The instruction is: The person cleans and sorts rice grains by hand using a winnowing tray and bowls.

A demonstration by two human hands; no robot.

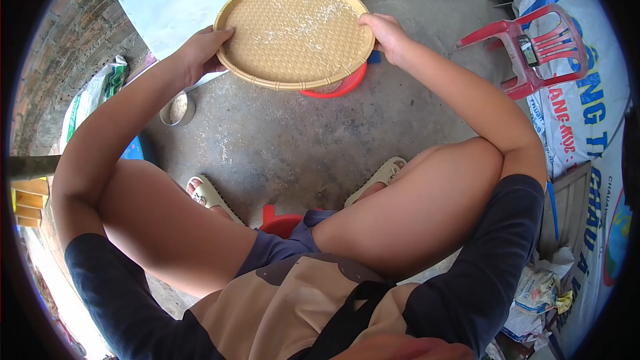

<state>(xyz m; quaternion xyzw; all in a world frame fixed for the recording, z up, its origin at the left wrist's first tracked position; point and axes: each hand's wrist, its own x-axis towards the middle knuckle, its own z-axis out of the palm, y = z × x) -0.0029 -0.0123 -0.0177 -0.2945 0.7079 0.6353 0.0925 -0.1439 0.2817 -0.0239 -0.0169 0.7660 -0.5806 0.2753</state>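
Observation:
A round woven bamboo winnowing tray [267,47] is held out in front of me, above the floor. White grains that look like rice [310,23] lie scattered over its middle and right side. My left hand [201,53] grips the tray's left rim, thumb over the edge. On the opposite side my right hand [387,35] is closed round the right rim. Under the tray's near edge part of a red basin [343,87] shows; the tray hides the rest.
A metal pot [178,109] with pale contents stands on the concrete floor [267,133] at left. A white sheet [153,0] lies behind the tray. At right is a red plastic chair [553,47] with a phone-like object [529,51] on it, beside large printed sacking [580,120].

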